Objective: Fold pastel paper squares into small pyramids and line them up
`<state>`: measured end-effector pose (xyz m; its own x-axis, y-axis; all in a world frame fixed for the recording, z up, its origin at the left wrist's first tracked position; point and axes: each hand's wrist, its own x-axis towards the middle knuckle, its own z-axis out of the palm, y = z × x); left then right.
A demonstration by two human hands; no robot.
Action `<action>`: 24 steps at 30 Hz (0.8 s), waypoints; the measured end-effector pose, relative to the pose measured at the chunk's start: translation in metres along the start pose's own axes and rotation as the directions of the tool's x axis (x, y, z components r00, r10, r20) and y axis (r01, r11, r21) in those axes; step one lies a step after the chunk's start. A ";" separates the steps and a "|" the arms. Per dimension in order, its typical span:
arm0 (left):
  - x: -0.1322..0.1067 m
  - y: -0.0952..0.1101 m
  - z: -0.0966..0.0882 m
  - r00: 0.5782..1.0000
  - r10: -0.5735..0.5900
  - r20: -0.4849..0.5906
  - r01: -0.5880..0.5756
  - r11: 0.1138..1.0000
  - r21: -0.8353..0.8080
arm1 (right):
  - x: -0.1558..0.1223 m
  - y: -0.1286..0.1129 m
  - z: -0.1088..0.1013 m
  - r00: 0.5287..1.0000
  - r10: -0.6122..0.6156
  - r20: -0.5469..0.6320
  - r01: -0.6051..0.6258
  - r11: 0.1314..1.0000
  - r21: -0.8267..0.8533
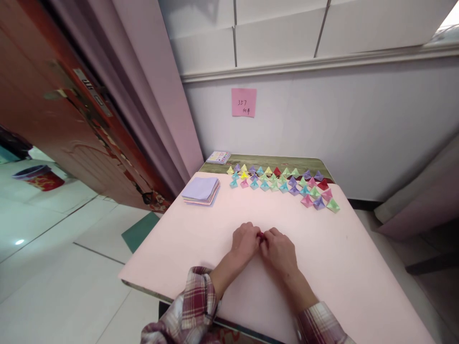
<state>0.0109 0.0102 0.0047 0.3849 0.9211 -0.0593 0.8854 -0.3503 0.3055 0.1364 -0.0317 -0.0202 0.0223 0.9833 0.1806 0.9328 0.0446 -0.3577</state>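
Note:
My left hand (245, 240) and my right hand (279, 248) meet over the middle of the pink table top (193, 239). Between their fingertips they pinch a small piece of dark red folded paper (261, 235). Most of it is hidden by the fingers, so its shape cannot be made out. Beyond the hands, several rows of small folded paper shapes (273, 186) in green, blue, purple, pink, yellow and red stand along the far side. To the left lies a stack of square coloured paper (201, 189), a lilac sheet on top.
At the far left corner sits a printed packet (218, 157). A pink note (244, 102) is stuck to the wall behind the table. On the left are a red door (118, 162), a purple curtain (158, 95), and a bin (40, 177) on the tiled floor.

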 end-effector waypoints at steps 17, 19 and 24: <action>-0.001 -0.011 0.009 0.994 0.093 -0.066 -0.101 0.985 -0.140 | -0.002 0.001 -0.004 0.999 0.009 -0.040 -0.007 0.999 0.043; 0.002 -0.012 0.009 0.991 0.105 -0.085 -0.116 0.983 -0.142 | -0.004 0.005 -0.008 0.997 -0.009 -0.080 0.020 0.989 0.148; 0.029 -0.002 0.003 0.978 0.124 -0.169 -0.147 0.980 -0.135 | -0.010 0.048 -0.027 0.949 0.238 -0.205 -0.136 0.900 0.413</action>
<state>0.0213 0.0368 -0.0006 0.4419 0.8860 0.1404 0.7758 -0.4560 0.4362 0.1906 -0.0442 -0.0146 0.3168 0.9080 0.2741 0.6880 -0.0210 -0.7254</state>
